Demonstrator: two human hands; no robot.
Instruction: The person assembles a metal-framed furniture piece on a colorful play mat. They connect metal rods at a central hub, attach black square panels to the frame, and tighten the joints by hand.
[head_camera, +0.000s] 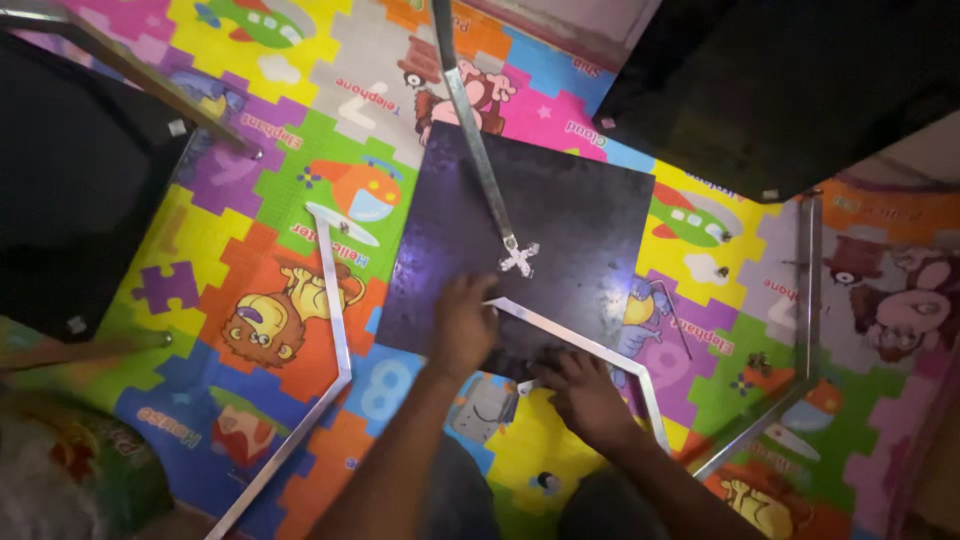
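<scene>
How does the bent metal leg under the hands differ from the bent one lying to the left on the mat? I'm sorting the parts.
The leg under the hands rests partly on the dark square panel, with the left hand and right hand at it. The left leg lies apart on the colourful mat, untouched and whole in view. Both are silvery, flat and angled.
</scene>
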